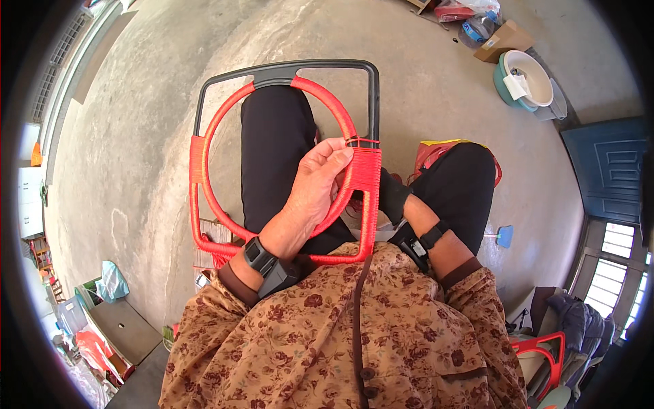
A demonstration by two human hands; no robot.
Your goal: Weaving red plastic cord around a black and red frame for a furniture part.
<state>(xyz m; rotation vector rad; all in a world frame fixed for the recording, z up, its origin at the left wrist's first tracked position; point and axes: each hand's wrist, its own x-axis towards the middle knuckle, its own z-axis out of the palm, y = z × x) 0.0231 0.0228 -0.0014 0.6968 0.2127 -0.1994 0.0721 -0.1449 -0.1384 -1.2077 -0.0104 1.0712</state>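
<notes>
A black rectangular frame (276, 73) with a round ring inside it stands over my lap. Red cord (366, 169) is wound tightly around its lower part, both side joints and most of the ring; the top bar and upper sides are bare black. My left hand (315, 183) reaches through the ring and is closed, thumb and forefinger pinching the red cord at the upper edge of the right-hand joint. My right hand (394, 198), in a dark glove, is behind the frame's right side, its fingers hidden by the wrapped part.
Between my knees and beyond the right one lies a red and yellow bag (428, 155). Basins (528, 80), a cardboard box (504, 42) and a large plastic bottle (477, 31) stand far right. Another red-wrapped frame (560, 361) leans at lower right; a blue door (606, 170) is beyond.
</notes>
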